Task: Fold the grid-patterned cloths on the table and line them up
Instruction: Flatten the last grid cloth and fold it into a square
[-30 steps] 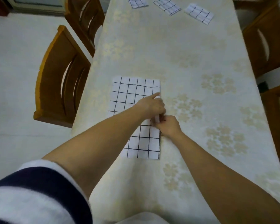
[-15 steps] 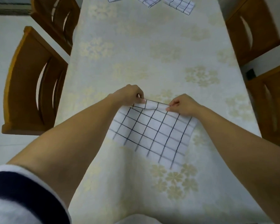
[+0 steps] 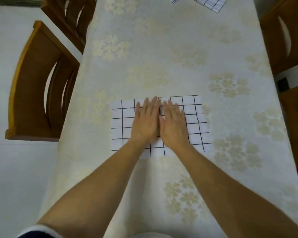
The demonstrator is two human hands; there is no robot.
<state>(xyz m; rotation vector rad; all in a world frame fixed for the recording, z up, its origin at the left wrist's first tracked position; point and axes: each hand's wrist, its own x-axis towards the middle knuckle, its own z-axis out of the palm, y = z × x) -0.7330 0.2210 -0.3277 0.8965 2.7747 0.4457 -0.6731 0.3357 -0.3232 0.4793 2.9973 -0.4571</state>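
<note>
White cloth (image 3: pixel 195 115) w/ black grid; cream tablecloth (image 3: pixel 162 48) w/ beige florals; brown chairs (image 3: pixel 36 83).

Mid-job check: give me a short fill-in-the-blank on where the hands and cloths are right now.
1. The left hand and right hand both lie ____ on the cloth, gripping nothing.
2. More grid cloths lie at the ____ end of the table.
3. The chairs beside the table are made of ____.
Missing words: flat; far; wood.
</note>
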